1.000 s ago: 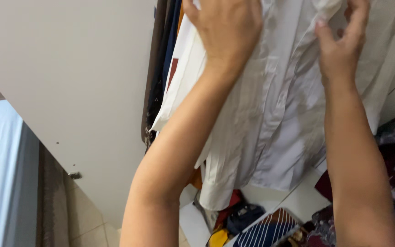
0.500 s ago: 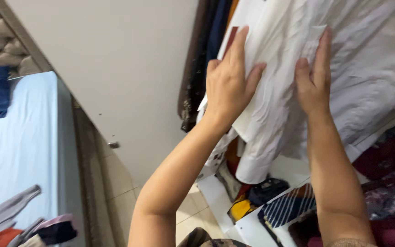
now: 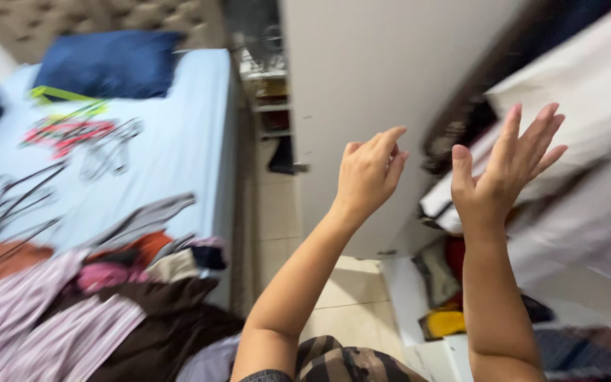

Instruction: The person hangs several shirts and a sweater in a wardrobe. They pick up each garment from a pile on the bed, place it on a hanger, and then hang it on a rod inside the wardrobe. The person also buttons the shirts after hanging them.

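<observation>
My left hand (image 3: pixel 369 170) is raised in front of the white wardrobe door (image 3: pixel 376 78), fingers loosely curled, holding nothing. My right hand (image 3: pixel 507 173) is up beside it with the fingers spread, also empty, just short of the white shirt (image 3: pixel 588 106) that hangs in the wardrobe, blurred by motion. Neither hand touches the shirt. Dark garments (image 3: pixel 475 106) hang to the left of the white shirt.
A bed with a light blue sheet (image 3: pixel 178 141) lies at the left, with a blue pillow (image 3: pixel 107 67), several hangers (image 3: pixel 72 138) and a heap of clothes (image 3: pixel 86 297). Folded items (image 3: pixel 447 297) sit low in the wardrobe. A tiled floor (image 3: pixel 341 290) runs between bed and wardrobe.
Both hands have come off the white shirt and pulled back, now empty. The view has swung left and down, bringing the bed and clothes pile into sight.
</observation>
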